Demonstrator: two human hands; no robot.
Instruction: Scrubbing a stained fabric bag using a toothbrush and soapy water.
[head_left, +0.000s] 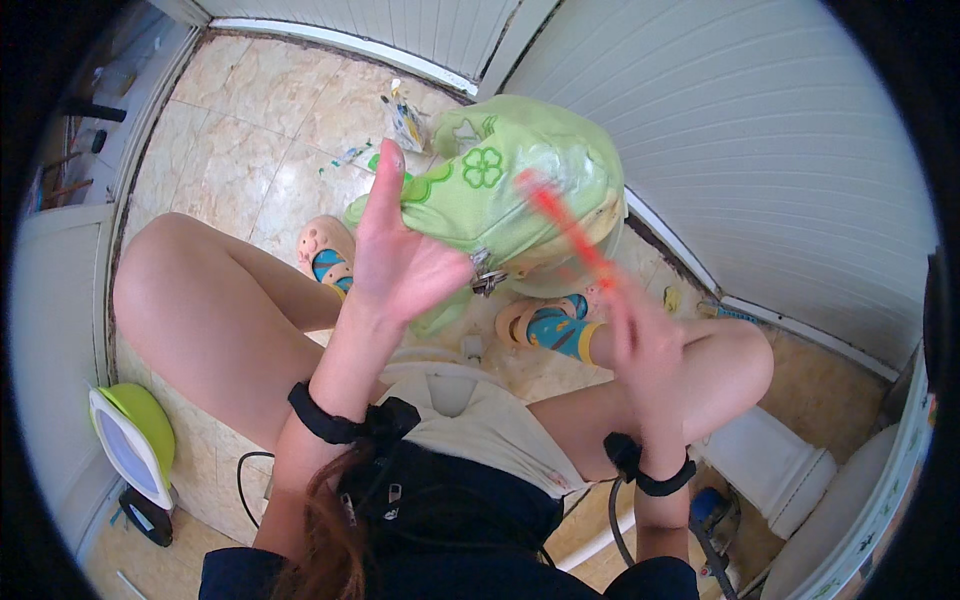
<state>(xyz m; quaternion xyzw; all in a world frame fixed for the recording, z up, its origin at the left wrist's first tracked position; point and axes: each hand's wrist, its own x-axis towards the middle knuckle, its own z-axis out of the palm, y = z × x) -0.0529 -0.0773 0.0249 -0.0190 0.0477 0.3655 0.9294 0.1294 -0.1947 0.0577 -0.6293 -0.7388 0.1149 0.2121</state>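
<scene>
A light green fabric item (525, 135) with an embroidered clover hangs over a pale basin (551, 277), which is mostly hidden. My left hand (401, 259) lies against its near edge, thumb raised and palm up, with the fingers out of sight beneath the cloth. Beside that palm is a small silver metal piece (489, 279), too unclear to name. In my right hand (645, 334) is a thin red brush-like tool (574, 229), blurred. Its far end overlaps the wet-looking fabric, but contact cannot be told.
Tiled floor (225, 127) runs between ribbed wall panels (750, 127). A printed packet (405, 124) stands behind the fabric. At left, a lime-and-white basin (139, 446) leans near the wall. A white pedestal (772, 472) is at right. My feet wear peach clogs (324, 244).
</scene>
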